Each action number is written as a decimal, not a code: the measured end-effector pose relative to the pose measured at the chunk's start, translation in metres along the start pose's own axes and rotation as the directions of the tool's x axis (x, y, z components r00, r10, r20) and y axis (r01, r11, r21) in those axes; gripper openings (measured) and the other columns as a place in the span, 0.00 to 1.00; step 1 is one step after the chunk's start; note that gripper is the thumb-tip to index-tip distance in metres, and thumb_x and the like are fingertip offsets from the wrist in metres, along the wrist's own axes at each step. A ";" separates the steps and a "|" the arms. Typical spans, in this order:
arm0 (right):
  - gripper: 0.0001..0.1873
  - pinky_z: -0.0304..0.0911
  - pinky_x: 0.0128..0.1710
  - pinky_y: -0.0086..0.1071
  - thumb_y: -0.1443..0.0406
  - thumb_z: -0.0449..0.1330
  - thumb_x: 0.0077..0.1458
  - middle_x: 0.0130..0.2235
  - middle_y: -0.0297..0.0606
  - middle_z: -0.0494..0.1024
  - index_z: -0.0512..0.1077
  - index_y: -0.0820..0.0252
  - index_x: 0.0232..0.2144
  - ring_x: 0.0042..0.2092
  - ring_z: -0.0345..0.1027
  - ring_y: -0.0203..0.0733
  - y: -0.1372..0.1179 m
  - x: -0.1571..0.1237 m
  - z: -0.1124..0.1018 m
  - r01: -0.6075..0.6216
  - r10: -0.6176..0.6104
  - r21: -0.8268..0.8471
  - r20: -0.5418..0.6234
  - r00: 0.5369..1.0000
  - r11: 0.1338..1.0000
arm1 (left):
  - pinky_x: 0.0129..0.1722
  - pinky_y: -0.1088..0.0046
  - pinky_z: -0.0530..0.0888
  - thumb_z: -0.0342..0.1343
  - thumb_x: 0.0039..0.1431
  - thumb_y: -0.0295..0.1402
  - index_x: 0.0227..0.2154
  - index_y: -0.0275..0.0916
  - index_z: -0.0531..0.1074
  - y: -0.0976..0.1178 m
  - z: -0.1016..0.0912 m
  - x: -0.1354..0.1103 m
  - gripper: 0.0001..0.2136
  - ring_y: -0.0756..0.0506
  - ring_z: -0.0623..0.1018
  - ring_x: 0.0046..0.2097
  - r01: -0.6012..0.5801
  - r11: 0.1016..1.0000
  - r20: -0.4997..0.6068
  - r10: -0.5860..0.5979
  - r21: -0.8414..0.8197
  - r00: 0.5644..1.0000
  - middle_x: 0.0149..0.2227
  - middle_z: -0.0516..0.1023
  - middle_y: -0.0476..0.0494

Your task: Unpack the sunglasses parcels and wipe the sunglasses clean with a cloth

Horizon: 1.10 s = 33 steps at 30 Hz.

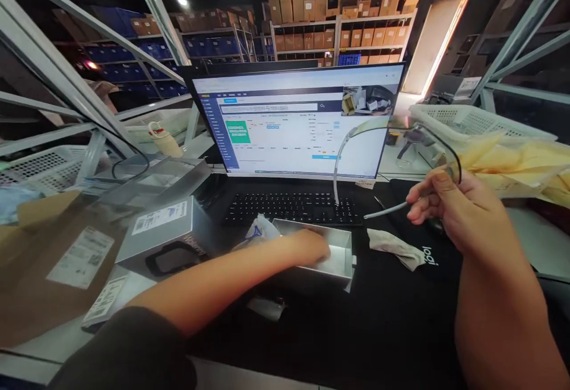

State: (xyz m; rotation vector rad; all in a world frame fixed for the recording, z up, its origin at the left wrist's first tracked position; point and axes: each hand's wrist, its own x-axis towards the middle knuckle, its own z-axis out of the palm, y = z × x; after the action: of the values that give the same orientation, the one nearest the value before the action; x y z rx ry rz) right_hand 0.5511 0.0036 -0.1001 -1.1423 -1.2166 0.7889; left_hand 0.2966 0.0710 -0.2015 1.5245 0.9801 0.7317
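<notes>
My right hand (449, 209) holds up a pair of clear-lens glasses (378, 140) by one side, its thin temple arms hanging toward the keyboard (289, 206). My left hand (312, 250) reaches into a small open silver box (341, 259) on the black desk mat, fingers inside it. A white packet (260, 230) lies just behind that hand. A grey cleaning cloth (396, 247) lies on the mat between the box and my right hand.
A monitor (298, 123) showing a software page stands behind the keyboard. A silver box lid with a label (162, 232) and cardboard (48, 259) lie at left. White baskets (472, 120) and yellow bags (516, 161) sit at right. Shelves of cartons fill the background.
</notes>
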 end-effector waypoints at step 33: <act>0.18 0.68 0.17 0.27 0.51 0.62 0.60 0.26 0.34 0.78 0.66 0.58 0.28 0.19 0.71 0.36 -0.007 -0.027 0.038 0.129 -0.169 0.378 0.076 0.983 0.917 | 0.28 0.76 0.64 0.62 0.51 0.34 0.26 0.36 0.75 0.054 -0.045 -0.077 0.07 0.51 0.70 0.28 -0.203 0.938 -0.041 0.223 0.280 0.974 0.25 0.73 0.50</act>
State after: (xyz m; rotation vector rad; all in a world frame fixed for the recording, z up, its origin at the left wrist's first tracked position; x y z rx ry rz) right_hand 0.5073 -0.0145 -0.1028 -0.6957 -1.1656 0.9269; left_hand 0.2328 0.0224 -0.1358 1.8795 1.0118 0.8347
